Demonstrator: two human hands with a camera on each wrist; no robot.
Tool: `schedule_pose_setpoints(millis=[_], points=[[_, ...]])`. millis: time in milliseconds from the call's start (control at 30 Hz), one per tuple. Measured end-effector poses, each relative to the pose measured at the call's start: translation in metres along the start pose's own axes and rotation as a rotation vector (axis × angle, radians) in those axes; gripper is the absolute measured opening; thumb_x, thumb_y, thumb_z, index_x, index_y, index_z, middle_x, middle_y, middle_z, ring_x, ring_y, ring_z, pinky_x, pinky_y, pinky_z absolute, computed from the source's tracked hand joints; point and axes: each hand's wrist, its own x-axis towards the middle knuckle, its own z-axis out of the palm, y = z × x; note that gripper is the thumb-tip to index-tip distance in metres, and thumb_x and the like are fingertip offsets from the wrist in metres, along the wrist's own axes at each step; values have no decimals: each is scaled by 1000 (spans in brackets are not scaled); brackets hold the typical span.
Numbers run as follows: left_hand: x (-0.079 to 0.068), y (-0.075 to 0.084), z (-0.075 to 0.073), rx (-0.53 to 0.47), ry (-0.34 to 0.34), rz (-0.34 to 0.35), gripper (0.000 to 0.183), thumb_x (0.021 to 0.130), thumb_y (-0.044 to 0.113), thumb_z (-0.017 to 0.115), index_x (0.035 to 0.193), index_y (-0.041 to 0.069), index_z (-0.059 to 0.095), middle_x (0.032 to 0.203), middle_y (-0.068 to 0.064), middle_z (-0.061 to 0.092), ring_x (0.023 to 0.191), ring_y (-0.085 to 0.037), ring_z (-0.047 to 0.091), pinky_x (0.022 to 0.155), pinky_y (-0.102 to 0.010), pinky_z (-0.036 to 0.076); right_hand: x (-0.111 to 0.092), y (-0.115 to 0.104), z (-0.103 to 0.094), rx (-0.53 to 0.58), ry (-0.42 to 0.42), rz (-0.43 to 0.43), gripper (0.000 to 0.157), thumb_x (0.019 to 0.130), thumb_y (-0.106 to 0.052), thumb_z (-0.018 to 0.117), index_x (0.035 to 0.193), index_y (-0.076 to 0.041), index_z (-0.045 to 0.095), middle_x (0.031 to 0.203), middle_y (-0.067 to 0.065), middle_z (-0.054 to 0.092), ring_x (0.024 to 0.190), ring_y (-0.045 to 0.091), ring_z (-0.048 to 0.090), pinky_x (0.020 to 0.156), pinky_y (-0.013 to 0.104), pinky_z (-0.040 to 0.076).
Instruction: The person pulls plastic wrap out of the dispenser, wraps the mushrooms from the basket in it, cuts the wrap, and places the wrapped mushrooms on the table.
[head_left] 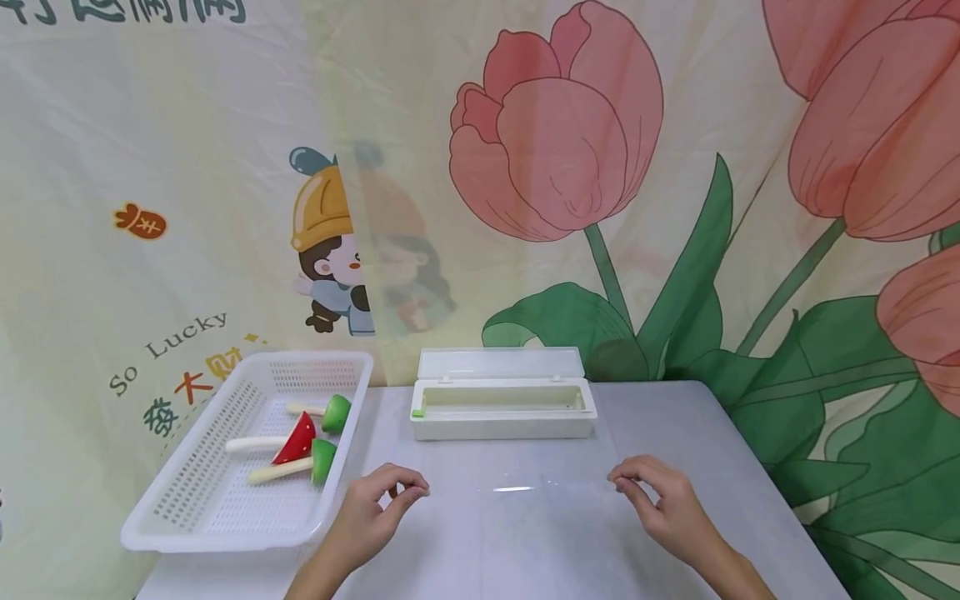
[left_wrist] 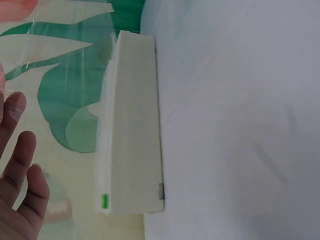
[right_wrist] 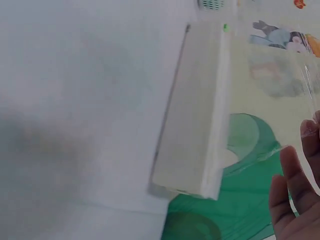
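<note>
A clear sheet of cling film (head_left: 513, 489) stretches between my two hands above the table, showing mostly by its glints. My left hand (head_left: 375, 512) pinches one end between thumb and fingers. The opposite end is pinched by my right hand (head_left: 671, 508). Behind the film stands a long white cling film dispenser (head_left: 502, 427) with its lid raised and a green tab at its left corner. In the left wrist view, the film (left_wrist: 65, 65) shows creases near the fingertips. The right wrist view also shows wrinkled film (right_wrist: 307, 80) by the fingers.
A white perforated plastic basket (head_left: 225, 540) stands at the left, holding red and green dome-headed items with pale handles. The white table (head_left: 465, 550) backs onto a hanging cloth (head_left: 397, 83) printed with tulips and cartoon figures.
</note>
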Motion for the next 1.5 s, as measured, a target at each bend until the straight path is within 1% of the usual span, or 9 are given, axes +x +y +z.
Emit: schedule_pose_setpoints(millis=[167, 300, 433, 567, 667, 900, 1200, 1367, 1500], points=[[-18, -9, 8, -5, -96, -34, 21, 85, -1, 79, 94, 17, 74, 84, 8, 73, 72, -2, 63, 60, -17, 49, -22, 5, 10, 50, -95, 115, 40, 81, 17, 73, 94, -21, 71, 85, -16, 68, 70, -2, 58, 58, 18, 50], [-31, -16, 13, 8, -183, -74, 17, 86, 2, 80, 91, 17, 75, 84, 12, 73, 73, 1, 61, 60, -18, 49, -37, 8, 16, 74, -169, 175, 29, 85, 10, 74, 93, -18, 72, 84, -12, 70, 71, -3, 57, 57, 23, 51], [-39, -21, 16, 34, -274, -103, 12, 87, 8, 80, 90, 19, 76, 83, 15, 71, 77, 5, 62, 61, -20, 49, -48, 12, 21, 92, -201, 181, 22, 87, 5, 75, 91, -17, 71, 81, -6, 70, 71, -3, 57, 57, 21, 51], [-43, -24, 18, 35, -338, -155, 7, 88, 12, 79, 88, 18, 77, 83, 18, 70, 79, 6, 61, 62, -19, 47, -54, 14, 25, 110, -211, 132, 20, 88, 4, 74, 89, -16, 70, 80, -6, 69, 70, -4, 56, 58, 18, 49], [-44, -24, 17, 24, -361, -187, 6, 89, 13, 78, 88, 18, 77, 83, 18, 70, 79, 6, 61, 63, -18, 47, -57, 15, 27, 130, -223, 119, 18, 88, 3, 74, 89, -15, 70, 80, -5, 69, 70, -2, 58, 59, 18, 50], [-39, -24, 17, 41, -359, -181, 7, 88, 12, 79, 88, 18, 78, 82, 18, 70, 78, 7, 61, 64, -18, 47, -58, 16, 27, 120, -250, 196, 14, 91, -3, 74, 90, -17, 70, 81, -7, 69, 71, 1, 60, 60, 20, 51], [-46, -32, 18, 50, -478, -263, 6, 90, 14, 78, 88, 19, 80, 83, 20, 71, 78, 7, 59, 67, -22, 54, -63, 22, 34, 161, -279, 149, 19, 88, 3, 75, 90, -15, 71, 83, -4, 71, 71, 4, 62, 60, 21, 52], [-48, -34, 19, 97, -483, -238, 8, 88, 12, 79, 87, 20, 81, 83, 20, 71, 77, 8, 58, 66, -20, 52, -70, 30, 39, 162, -338, 164, 21, 88, 3, 74, 90, -17, 71, 86, -7, 71, 74, -3, 58, 60, 20, 51], [-48, -35, 21, 159, -512, -226, 9, 86, 13, 81, 87, 22, 83, 83, 21, 73, 77, 7, 58, 67, -18, 50, -72, 33, 40, 159, -420, 227, 15, 92, -4, 73, 91, -19, 73, 87, -11, 69, 74, -6, 55, 60, 20, 50]])
